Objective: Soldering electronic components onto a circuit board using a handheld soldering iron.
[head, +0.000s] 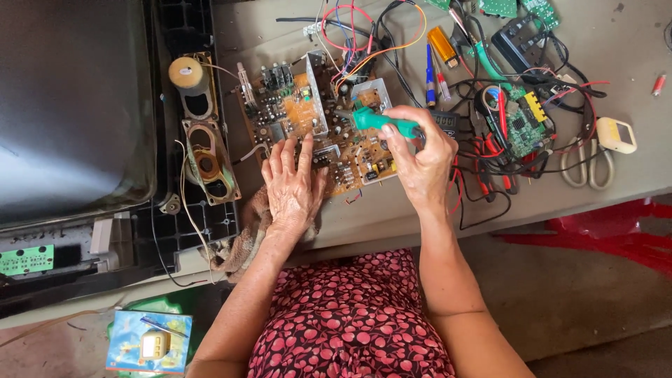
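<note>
An orange-brown circuit board (308,119) crowded with components lies on the grey table (392,210). My left hand (292,183) rests flat on the board's near edge, fingers spread, holding nothing. A brown cloth (241,245) lies under its wrist. My right hand (420,157) grips a green-handled soldering iron (374,120), with its tip pointing left over the board next to a metal heat sink (371,91).
An opened television (70,105) with speakers (203,161) fills the left. Tangled wires (504,154), a small green board (521,122), scissors (584,168), a multimeter (448,122) and a yellow lighter (442,45) lie to the right. A red object (616,231) sits below the table edge.
</note>
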